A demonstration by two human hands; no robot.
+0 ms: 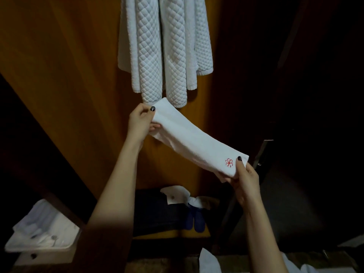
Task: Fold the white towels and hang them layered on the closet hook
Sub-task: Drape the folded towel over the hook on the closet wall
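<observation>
A white towel (194, 139), folded into a long narrow strip with a small red emblem near one end, is stretched slantwise between my hands. My left hand (140, 122) pinches its upper left end, thumb on top. My right hand (245, 181) pinches the lower right end beside the emblem. Just above the strip hang several white quilted towels (163, 48) against the wooden closet panel (65, 75). Their top and the hook are out of the frame.
A white tray (42, 241) holding small items sits at the lower left. On the closet floor lie dark folded fabric (155, 209), a white bag (176, 194) and blue slippers (197, 219). The right side is dark, with a door edge (262, 152).
</observation>
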